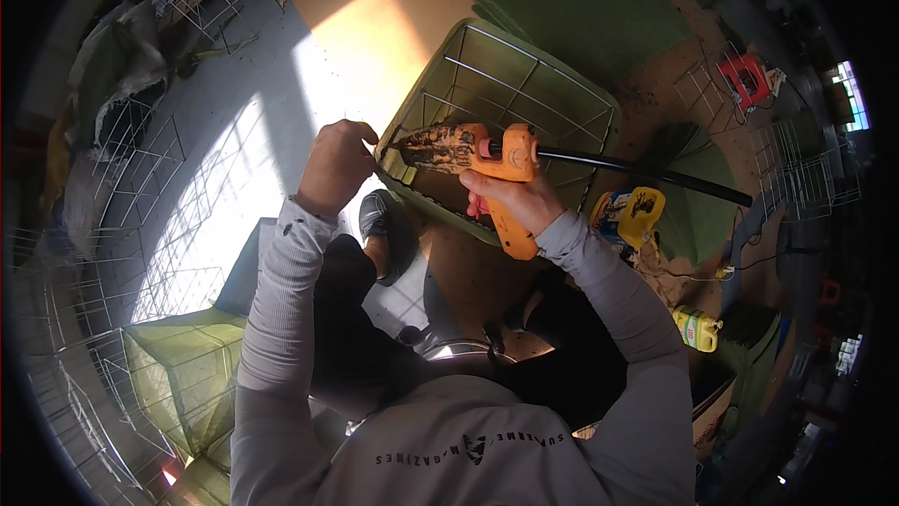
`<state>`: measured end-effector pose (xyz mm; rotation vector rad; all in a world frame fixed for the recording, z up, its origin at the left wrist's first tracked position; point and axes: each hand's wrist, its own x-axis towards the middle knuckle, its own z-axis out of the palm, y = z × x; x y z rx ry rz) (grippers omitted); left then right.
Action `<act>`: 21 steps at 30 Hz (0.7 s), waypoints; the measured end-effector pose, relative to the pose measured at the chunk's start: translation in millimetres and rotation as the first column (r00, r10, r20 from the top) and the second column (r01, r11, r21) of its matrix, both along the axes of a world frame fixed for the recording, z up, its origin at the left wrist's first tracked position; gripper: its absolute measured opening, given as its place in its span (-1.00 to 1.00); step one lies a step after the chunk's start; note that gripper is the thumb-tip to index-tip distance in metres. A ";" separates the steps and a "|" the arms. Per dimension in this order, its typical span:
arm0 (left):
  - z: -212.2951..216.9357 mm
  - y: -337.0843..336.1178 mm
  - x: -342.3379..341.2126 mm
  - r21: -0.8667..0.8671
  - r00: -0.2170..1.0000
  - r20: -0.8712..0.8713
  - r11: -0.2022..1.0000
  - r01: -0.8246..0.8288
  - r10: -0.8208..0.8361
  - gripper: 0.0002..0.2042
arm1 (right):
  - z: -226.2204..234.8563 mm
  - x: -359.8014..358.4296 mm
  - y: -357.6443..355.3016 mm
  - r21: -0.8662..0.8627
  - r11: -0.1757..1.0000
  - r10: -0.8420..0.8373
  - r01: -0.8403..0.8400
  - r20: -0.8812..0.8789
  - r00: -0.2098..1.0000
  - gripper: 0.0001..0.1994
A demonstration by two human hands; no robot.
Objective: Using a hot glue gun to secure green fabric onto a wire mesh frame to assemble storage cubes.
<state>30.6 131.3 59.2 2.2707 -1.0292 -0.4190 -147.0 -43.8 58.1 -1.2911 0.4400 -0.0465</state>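
A wire-framed basket lined with green cloth (506,44) stands tilted in front of my knees. My left hand (335,165) is closed at its near left corner, fingers pinching the cloth edge. In my right hand (526,202) is an orange glue gun (517,152), gripped by its handle. Its dark-stained nozzle end points left, toward the corner by my left hand, and lies over the basket's opening. Out of the gun's back runs a long black glue stick (646,175), reaching to the right. The nozzle's very tip is hard to make out.
Green cloth sheets (590,14) lie on brown board beyond the basket, more folded cloth (693,183) to the right. A cut yellow container (642,214), a yellow jug (698,328) and a red stool (744,82) stand rightward. Wire frames (140,174) and a green-covered frame (183,375) fill the left.
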 end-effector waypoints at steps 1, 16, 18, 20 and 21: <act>0.5 0.2 0.2 0.002 1.000 0.000 1.000 0.002 -0.002 -0.78 | -0.3 -0.3 0.3 0.002 1.000 -0.002 0.002 0.000 1.000 -0.74; 3.4 2.1 -1.1 0.056 1.000 -0.019 0.998 0.023 -0.022 -0.74 | -0.8 -2.8 -0.2 0.129 0.983 0.132 -0.131 0.000 0.991 -0.63; 5.0 1.1 -2.3 0.058 1.000 -0.024 0.998 0.019 -0.018 -0.74 | -2.1 -2.5 -1.0 0.120 0.985 0.128 -0.127 -0.003 0.992 -0.64; 5.8 1.1 -2.6 0.063 1.000 -0.019 0.998 0.021 -0.019 -0.74 | -4.5 -1.8 -2.1 0.113 0.985 0.129 -0.129 0.007 0.992 -0.65; 6.2 1.0 -2.9 0.065 1.000 -0.014 0.998 0.019 -0.019 -0.75 | -3.8 -2.3 -2.6 0.116 0.985 0.126 -0.126 0.007 0.992 -0.65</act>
